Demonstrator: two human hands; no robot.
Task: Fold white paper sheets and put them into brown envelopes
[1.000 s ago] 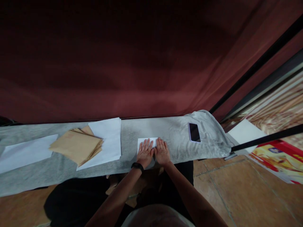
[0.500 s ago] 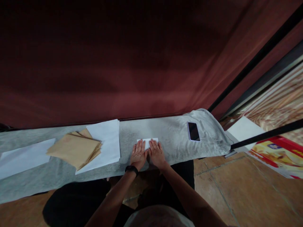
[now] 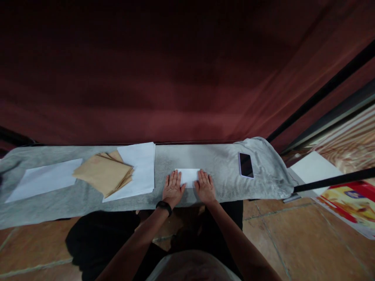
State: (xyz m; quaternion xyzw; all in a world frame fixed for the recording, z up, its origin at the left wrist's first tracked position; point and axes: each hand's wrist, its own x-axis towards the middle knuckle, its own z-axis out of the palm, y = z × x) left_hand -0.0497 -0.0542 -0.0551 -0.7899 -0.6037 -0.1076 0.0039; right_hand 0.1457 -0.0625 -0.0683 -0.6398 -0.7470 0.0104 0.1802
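Paper [image 3: 189,178], small and white, lies flat on the gray tabletop [image 3: 222,168] between the two hands. The left hand [image 3: 173,190] rests palm down at its left edge, the right hand [image 3: 206,189] likewise at its right. Each grip is flattened out and uncurled, touching the paper but clasping nothing. Off to the left, brown envelopes [image 3: 102,173] lie partly over a white stack [image 3: 142,166], with a white sheet [image 3: 43,179] farther left. Right of the hands lies a phone [image 3: 246,165].
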